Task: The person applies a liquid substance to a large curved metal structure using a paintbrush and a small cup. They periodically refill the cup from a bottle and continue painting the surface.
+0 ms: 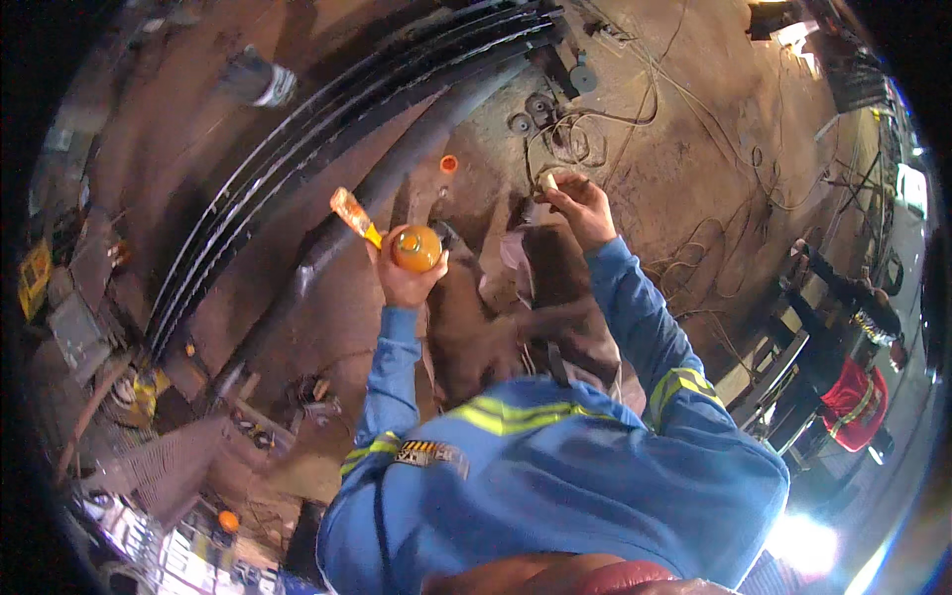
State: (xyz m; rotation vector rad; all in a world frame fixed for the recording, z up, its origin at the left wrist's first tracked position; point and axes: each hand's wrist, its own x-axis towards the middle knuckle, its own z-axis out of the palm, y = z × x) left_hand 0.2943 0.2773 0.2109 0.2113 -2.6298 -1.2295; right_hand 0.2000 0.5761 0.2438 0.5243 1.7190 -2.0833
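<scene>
My left hand point(407, 283) is wrapped round an orange bottle point(417, 248), seen from above. A flat brush point(352, 213) with a yellow handle sticks out beside the bottle, pressed in the same hand; its wide end is pale and stained orange. Up and to the right, my right hand point(580, 205) pinches a small whitish piece point(550, 182) between thumb and fingers. What that piece is, I cannot make out. Both hands are held apart over the brown floor, in front of my legs. A small orange ring-like thing point(448, 164) lies between and beyond them.
Long dark metal bars point(327, 129) and a thick dark pipe point(397, 164) run across the left. Cables point(585, 139) trail over the floor beyond my right hand. A person in a red garment point(855, 405) is at the far right. Clutter with a yellow container point(139, 397) stands left.
</scene>
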